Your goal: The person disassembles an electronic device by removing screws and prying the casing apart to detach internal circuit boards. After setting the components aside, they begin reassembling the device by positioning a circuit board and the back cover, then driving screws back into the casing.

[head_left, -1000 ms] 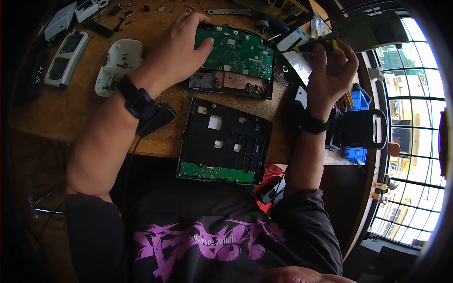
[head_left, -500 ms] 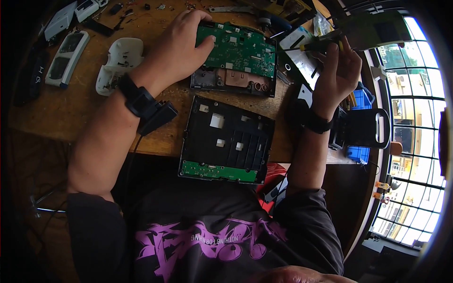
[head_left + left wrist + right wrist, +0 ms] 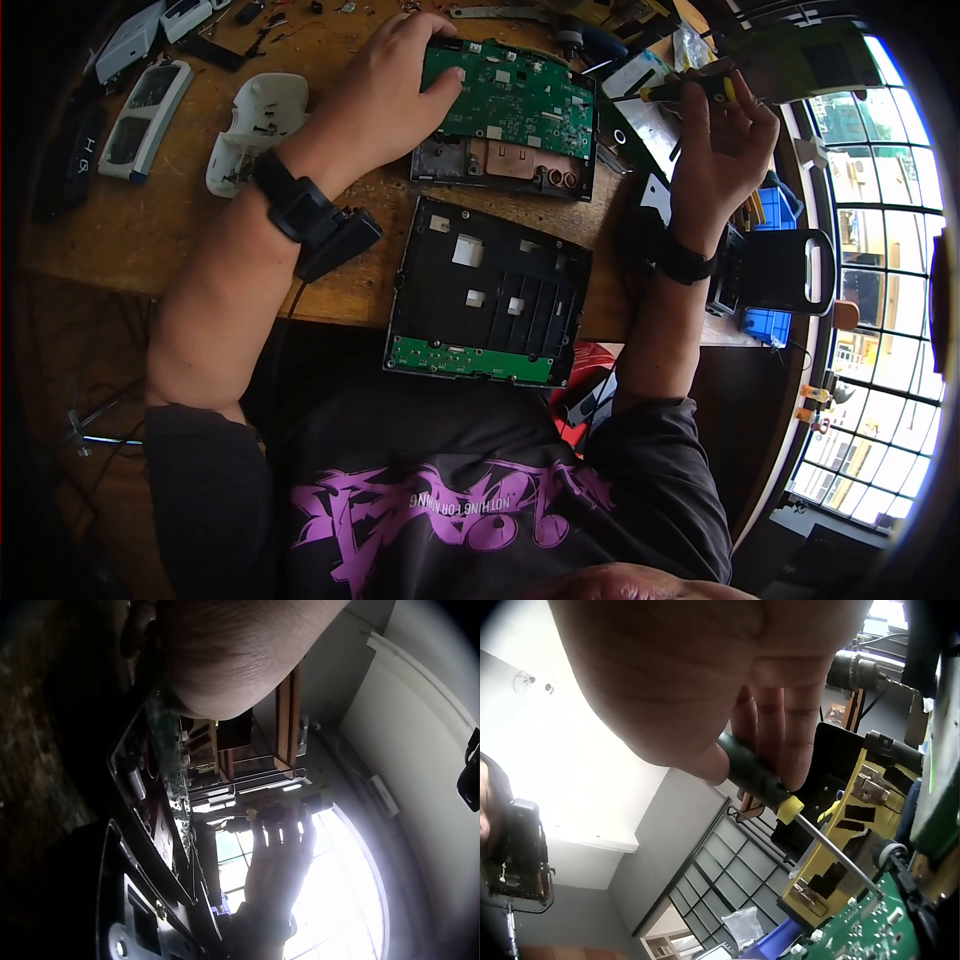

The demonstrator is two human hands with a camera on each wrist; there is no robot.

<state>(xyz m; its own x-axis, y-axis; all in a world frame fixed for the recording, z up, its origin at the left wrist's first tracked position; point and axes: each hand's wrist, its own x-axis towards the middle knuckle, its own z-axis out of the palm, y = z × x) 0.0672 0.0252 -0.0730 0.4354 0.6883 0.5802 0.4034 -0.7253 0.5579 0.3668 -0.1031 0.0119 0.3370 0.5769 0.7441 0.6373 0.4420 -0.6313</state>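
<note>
A green circuit board (image 3: 515, 100) sits over the black housing (image 3: 435, 172) of a device, whose copper-coloured plate (image 3: 510, 162) shows along the near side. At the board's left edge my left hand (image 3: 385, 95) grips it, thumb lying on top and fingers at the far corner. My right hand (image 3: 722, 150) holds a screwdriver (image 3: 761, 776) with a dark handle and yellow collar between thumb and fingers. Its metal shaft slants down, and the tip is right at the board in the right wrist view. Nearer to me lies a black cover (image 3: 450, 285) with a green strip board (image 3: 470, 360).
A white plastic shell (image 3: 255, 125) with small screws in it lies left of my left forearm. Farther left are a white-framed part (image 3: 145, 118) and a black case (image 3: 68, 165). Blue bins (image 3: 768, 325) and a black stand-like object (image 3: 785, 270) are to the right, near the window.
My right hand has shifted a little right and its fingers have straightened somewhat around the screwdriver handle. The whole head view has drifted slightly. The left hand keeps its hold on the board.
</note>
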